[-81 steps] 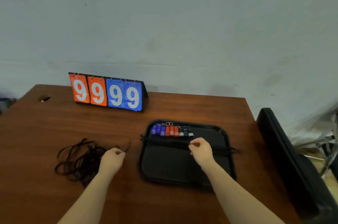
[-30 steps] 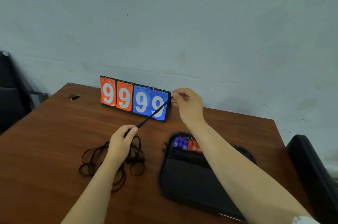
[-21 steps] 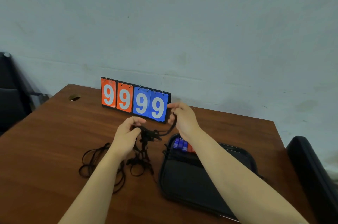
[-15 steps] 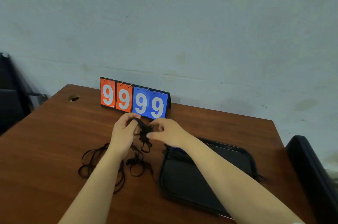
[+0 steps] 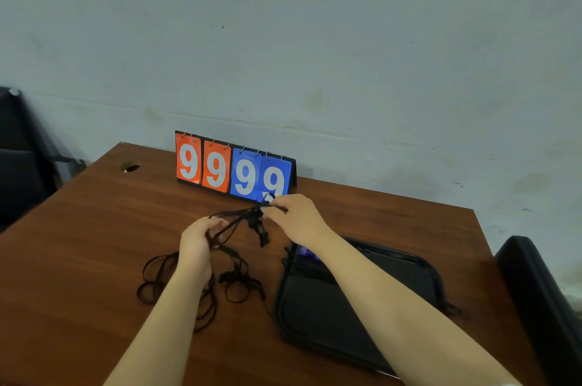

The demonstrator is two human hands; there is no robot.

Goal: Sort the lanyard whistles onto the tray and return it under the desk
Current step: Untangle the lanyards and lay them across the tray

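Observation:
A black lanyard point(image 5: 242, 217) is stretched in the air between my hands above the desk. My left hand point(image 5: 196, 242) grips its lower loops; my right hand point(image 5: 296, 217) pinches the bunched end a little higher, in front of the scoreboard. More black lanyards point(image 5: 163, 275) lie tangled on the wood below my left hand. The black tray point(image 5: 315, 310) sits at the right under my right forearm. Blue whistles point(image 5: 304, 250) peek out at the tray's far left corner; the others are hidden by my arm.
A flip scoreboard point(image 5: 234, 169) reading 9999 stands at the desk's back edge against the wall. A cable hole point(image 5: 129, 166) is at the far left corner. Black chairs stand at the left point(image 5: 22, 165) and right point(image 5: 541, 300) of the desk.
My hands, together on the bunched lanyard half a second ago, have pulled apart. My right hand moved right and up, drawing the cord taut; before that it held one end high by the scoreboard.

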